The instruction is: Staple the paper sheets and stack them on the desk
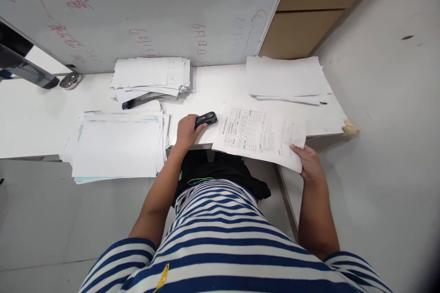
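Near the front edge of the white desk, my left hand (187,132) is closed around a black stapler (206,120), whose front end points right. My right hand (308,161) pinches the lower right corner of a printed sheet (254,133), thumb on top. A table and lines of text show on that paper, which lies partly over the desk and sticks out past its edge. The stapler's tip is just left of the sheet, apart from it. Whether more pages lie under the sheet I cannot tell.
A large paper stack (117,146) overhangs the desk edge at left. Behind it stands another pile (151,73), with a dark object (128,104) under its edge. More papers (285,78) lie at back right. A mouse (70,81) sits far left; a whiteboard (154,9) rises behind.
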`<state>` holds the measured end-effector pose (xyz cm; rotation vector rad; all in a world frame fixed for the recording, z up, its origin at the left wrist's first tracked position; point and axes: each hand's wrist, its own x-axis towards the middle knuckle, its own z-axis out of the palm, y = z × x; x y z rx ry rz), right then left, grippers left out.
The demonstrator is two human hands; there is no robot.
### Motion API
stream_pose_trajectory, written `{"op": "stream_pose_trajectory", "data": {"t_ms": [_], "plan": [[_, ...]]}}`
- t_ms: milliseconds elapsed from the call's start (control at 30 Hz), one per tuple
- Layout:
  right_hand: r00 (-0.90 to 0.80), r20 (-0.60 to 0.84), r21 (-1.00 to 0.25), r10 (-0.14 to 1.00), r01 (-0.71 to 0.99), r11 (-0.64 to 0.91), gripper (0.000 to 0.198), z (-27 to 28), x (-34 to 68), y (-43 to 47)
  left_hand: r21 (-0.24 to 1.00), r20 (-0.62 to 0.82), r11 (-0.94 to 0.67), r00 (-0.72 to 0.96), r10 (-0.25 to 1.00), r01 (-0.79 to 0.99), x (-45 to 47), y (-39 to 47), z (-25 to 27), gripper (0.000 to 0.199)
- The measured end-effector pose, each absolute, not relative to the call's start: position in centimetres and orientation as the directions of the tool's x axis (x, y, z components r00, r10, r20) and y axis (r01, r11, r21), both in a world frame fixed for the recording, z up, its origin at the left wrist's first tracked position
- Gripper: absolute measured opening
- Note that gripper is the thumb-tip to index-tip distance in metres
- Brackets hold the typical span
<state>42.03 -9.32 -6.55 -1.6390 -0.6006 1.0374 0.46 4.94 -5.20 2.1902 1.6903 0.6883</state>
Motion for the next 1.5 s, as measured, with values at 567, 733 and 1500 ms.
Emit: {"op": "stream_pose_trajectory", "data": {"t_ms": [567,733,1500], "plan": [[0.466,-0.307,-0.95,0.83,-0.099,-0.296,0.038,-5.9,41.5,-8.2,0.643,0.221,-0.302,0.207,0.953,0.704,-0.3,4.7,-5.0,0.032],[0.423,-0.362,-0.932,0.831,-0.13,-0.34,0.043,-6.0,40.4,-7.8,0.632,0.207,-0.323,0.248,0.946,0.705,-0.5,4.8,-5.1,0.035],[0.279,-0.445,-0.895,0.851,-0.145,-0.421,0.043,-7.8,39.2,-8.1,0.573,0.239,-0.479,0.424,0.874,0.665,4.8,11.4,1.3,0.037]]}}
